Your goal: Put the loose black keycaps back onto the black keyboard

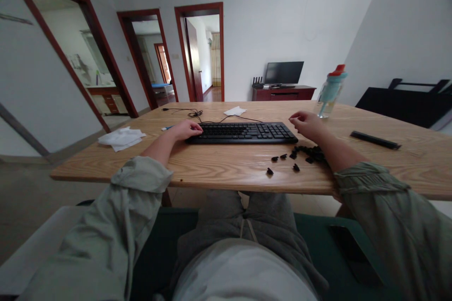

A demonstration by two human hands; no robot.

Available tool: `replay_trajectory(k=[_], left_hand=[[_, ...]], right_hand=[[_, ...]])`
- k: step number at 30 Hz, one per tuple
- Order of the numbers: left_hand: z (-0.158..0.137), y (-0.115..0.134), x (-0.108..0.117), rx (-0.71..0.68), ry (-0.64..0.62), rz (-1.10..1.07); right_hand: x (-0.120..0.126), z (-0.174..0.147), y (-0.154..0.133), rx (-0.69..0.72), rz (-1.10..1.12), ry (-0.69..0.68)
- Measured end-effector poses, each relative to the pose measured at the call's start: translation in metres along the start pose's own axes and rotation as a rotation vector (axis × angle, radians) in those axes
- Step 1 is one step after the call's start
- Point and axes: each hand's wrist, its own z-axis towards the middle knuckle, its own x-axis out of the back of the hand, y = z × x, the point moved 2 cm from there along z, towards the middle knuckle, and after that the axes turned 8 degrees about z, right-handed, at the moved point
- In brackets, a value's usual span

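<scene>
A black keyboard [243, 132] lies across the middle of the wooden table [212, 164]. At its left end is my left hand [187, 130], fingers closed on the corner of the keyboard. My right hand [305, 124] is just off the right end, its fingers curled together in a pinch. Whatever may be between those fingers is too small or hidden to make out. Below that hand, partly behind my right forearm, is a heap of loose black keycaps [310, 153]. Several single keycaps [274, 158] are scattered to the left of the heap.
White tissues [122, 138] lie at the left, another tissue [235, 111] behind the keyboard near its cable [195, 113]. A water bottle [330, 91] stands beyond my right hand. To the right is a black strip [375, 140]. A phone [355, 254] rests on the green seat.
</scene>
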Motion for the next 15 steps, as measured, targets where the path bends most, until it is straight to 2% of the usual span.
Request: replay_trajectory(k=[9,15], left_hand=[[0.0039,0.0037,-0.0030,0.055,0.045,0.059],[0.0079,0.0019,-0.0045,0.047,0.010,0.049]], right_hand=[[0.0008,-0.0001,-0.0025,0.008,-0.009,-0.003],[0.0003,-0.0006,-0.0029,-0.003,0.011,-0.017]])
